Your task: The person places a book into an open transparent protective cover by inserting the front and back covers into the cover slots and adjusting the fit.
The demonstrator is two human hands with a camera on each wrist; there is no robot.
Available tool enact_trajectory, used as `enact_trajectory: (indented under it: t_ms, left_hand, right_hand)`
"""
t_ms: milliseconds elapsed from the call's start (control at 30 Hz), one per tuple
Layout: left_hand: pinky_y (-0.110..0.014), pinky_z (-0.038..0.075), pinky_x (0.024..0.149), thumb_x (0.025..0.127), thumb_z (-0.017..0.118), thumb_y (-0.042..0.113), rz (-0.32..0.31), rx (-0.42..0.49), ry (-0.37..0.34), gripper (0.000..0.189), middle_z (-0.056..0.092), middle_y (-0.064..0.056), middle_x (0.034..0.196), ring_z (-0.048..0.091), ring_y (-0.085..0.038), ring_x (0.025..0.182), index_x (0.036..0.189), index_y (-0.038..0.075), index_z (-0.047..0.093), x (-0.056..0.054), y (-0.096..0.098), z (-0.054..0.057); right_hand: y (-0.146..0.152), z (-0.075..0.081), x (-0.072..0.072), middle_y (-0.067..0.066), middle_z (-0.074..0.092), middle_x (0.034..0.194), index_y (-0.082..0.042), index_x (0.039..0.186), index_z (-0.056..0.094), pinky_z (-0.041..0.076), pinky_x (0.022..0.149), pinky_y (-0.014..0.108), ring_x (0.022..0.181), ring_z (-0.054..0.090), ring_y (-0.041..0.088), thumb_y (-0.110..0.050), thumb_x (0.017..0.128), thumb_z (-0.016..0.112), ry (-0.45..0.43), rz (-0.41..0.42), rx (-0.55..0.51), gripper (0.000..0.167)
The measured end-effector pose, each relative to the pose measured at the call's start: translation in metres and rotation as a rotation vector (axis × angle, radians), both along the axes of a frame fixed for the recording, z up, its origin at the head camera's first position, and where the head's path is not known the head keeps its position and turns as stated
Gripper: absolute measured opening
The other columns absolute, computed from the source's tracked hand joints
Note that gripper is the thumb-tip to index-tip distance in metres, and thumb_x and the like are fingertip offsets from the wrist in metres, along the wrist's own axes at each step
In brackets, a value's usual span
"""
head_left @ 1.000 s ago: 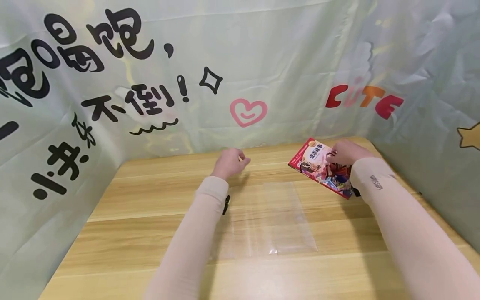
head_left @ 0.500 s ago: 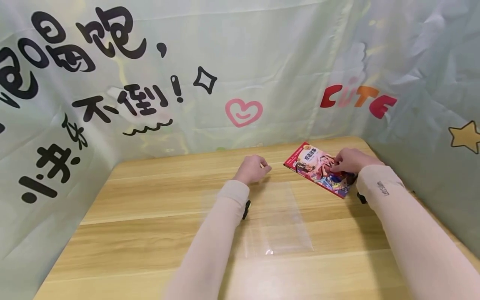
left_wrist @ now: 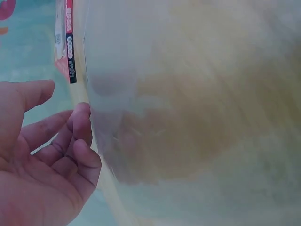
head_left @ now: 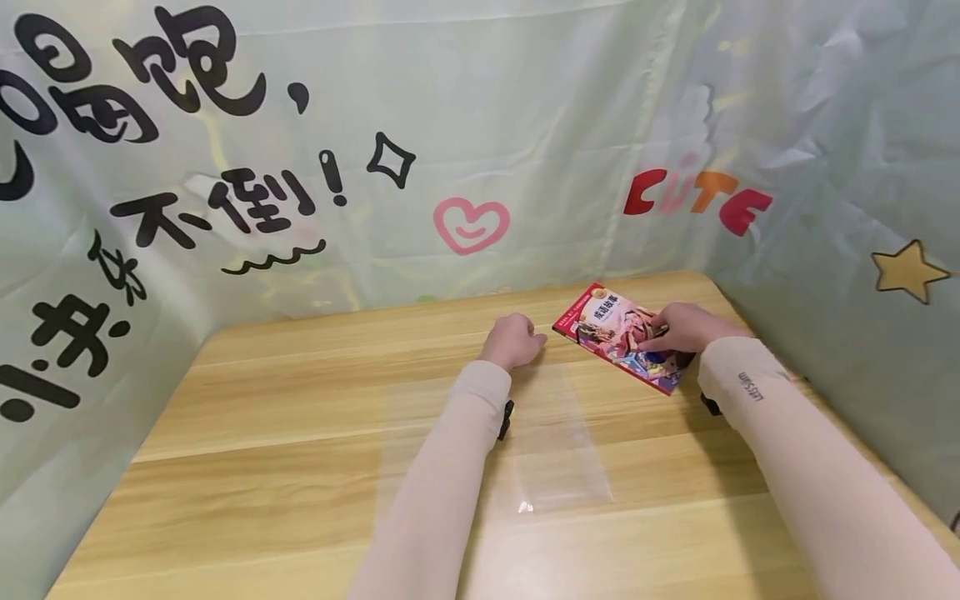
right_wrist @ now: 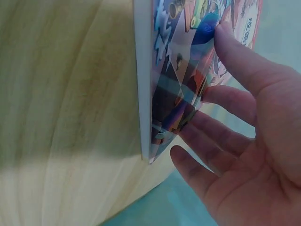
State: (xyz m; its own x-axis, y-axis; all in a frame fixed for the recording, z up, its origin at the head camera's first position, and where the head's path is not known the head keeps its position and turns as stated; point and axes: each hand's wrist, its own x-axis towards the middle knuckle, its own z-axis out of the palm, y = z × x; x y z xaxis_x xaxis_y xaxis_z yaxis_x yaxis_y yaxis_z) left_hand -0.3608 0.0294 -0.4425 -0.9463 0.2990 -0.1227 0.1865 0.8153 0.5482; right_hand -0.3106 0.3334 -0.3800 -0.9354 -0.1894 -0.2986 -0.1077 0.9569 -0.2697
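A picture storybook [head_left: 600, 321] with a red-edged, colourful cover lies aslant at the table's back right. My right hand [head_left: 686, 327] rests on its right part. In the right wrist view the thumb and fingertips touch the glossy cover [right_wrist: 188, 47], with the fingers spread and only loosely bent. My left hand [head_left: 512, 342] is just left of the book, above the far edge of a clear plastic sheet [head_left: 566, 433]. The left fingers hang loosely curled with nothing held, beside the sheet's edge in the left wrist view. Whether they touch it I cannot tell.
A wooden table [head_left: 262, 433] carries everything. A pale green printed cloth [head_left: 525, 125] hangs behind it and along both sides, close to the table's back and right edges. The left forearm [head_left: 450, 467] passes over part of the plastic sheet.
My left hand has moved right, closer to the book. My right hand has slid slightly towards the book's lower right. The head view has turned a little to the right.
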Motion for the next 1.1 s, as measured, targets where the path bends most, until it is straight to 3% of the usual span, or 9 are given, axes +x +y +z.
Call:
enact_trajectory:
  t_ms: [33,100,200,267,467,700,733,767,1100]
  left_hand:
    - [-0.030,0.035,0.051,0.107,0.063,0.041,-0.012,-0.011,-0.003,0.054,0.033,0.003,0.055,0.032,-0.013,0.049,0.063,0.017,0.042,-0.010,0.002,-0.011]
    - [-0.028,0.036,0.049,0.106,0.062,0.044,-0.026,-0.032,0.013,0.057,0.029,0.007,0.050,0.031,-0.012,0.045,0.059,0.021,0.040,-0.026,0.004,-0.029]
    - [-0.028,0.038,0.050,0.107,0.060,0.046,-0.044,-0.044,0.009,0.058,0.029,0.007,0.050,0.031,-0.011,0.044,0.058,0.021,0.040,-0.032,0.008,-0.033]
    - [-0.030,0.042,0.053,0.107,0.060,0.045,-0.034,-0.057,0.022,0.055,0.033,0.005,0.053,0.036,-0.013,0.046,0.060,0.020,0.043,-0.030,0.011,-0.031]
    - [-0.038,0.057,0.081,0.108,0.061,0.037,-0.004,-0.097,0.007,0.036,0.070,-0.011,0.093,0.064,-0.024,0.081,0.097,0.005,0.070,0.017,0.011,0.027]
    - [-0.036,0.055,0.084,0.109,0.059,0.041,0.010,-0.092,-0.013,0.040,0.074,-0.012,0.109,0.061,-0.021,0.086,0.113,0.004,0.072,0.025,0.008,0.036]
    - [-0.037,0.056,0.087,0.110,0.058,0.036,0.008,-0.099,-0.025,0.038,0.074,-0.014,0.115,0.062,-0.023,0.089,0.118,0.002,0.072,0.031,0.008,0.047]
    - [-0.036,0.056,0.087,0.110,0.059,0.037,0.007,-0.103,-0.022,0.039,0.075,-0.014,0.118,0.062,-0.022,0.089,0.120,0.002,0.072,0.031,0.008,0.047]
    - [-0.032,0.046,0.069,0.108,0.063,0.038,-0.013,-0.120,-0.049,0.034,0.058,-0.007,0.082,0.049,-0.019,0.069,0.093,0.007,0.069,0.023,0.011,0.046]
  right_hand:
    - [-0.001,0.000,0.000,0.009,0.067,0.088,0.002,0.116,0.078,0.046,0.085,0.043,0.080,0.058,0.023,-0.041,0.099,0.077,-0.004,-0.005,0.003,0.046]
    - [-0.004,0.001,0.000,0.009,0.066,0.084,0.002,0.107,0.078,0.047,0.083,0.042,0.076,0.058,0.022,-0.039,0.100,0.077,-0.005,-0.006,0.011,0.042]
    - [-0.008,0.002,0.000,0.006,0.065,0.080,0.000,0.101,0.078,0.047,0.081,0.040,0.073,0.057,0.020,-0.038,0.100,0.077,0.000,-0.023,0.021,0.038]
    - [-0.009,0.003,0.001,0.006,0.064,0.078,-0.001,0.097,0.077,0.047,0.079,0.038,0.071,0.056,0.020,-0.037,0.101,0.076,0.005,-0.021,0.026,0.036]
    - [-0.018,0.006,0.003,0.007,0.066,0.078,-0.002,0.095,0.077,0.047,0.075,0.035,0.071,0.057,0.020,-0.041,0.099,0.077,-0.013,-0.067,0.050,0.039]
    - [-0.024,0.004,0.004,0.006,0.063,0.075,-0.003,0.093,0.076,0.046,0.074,0.035,0.071,0.057,0.021,-0.040,0.098,0.079,-0.005,-0.108,0.067,0.037]
    - [-0.025,0.004,0.003,0.006,0.064,0.076,-0.004,0.093,0.076,0.045,0.074,0.035,0.071,0.057,0.021,-0.041,0.098,0.080,-0.004,-0.113,0.067,0.038]
    - [-0.025,0.003,0.003,0.006,0.064,0.076,-0.003,0.092,0.076,0.046,0.073,0.035,0.071,0.058,0.021,-0.041,0.097,0.080,-0.003,-0.117,0.066,0.038]
    - [-0.031,0.005,-0.001,0.004,0.060,0.072,-0.006,0.085,0.072,0.044,0.071,0.033,0.071,0.056,0.020,-0.045,0.093,0.083,-0.019,-0.090,0.045,0.041]
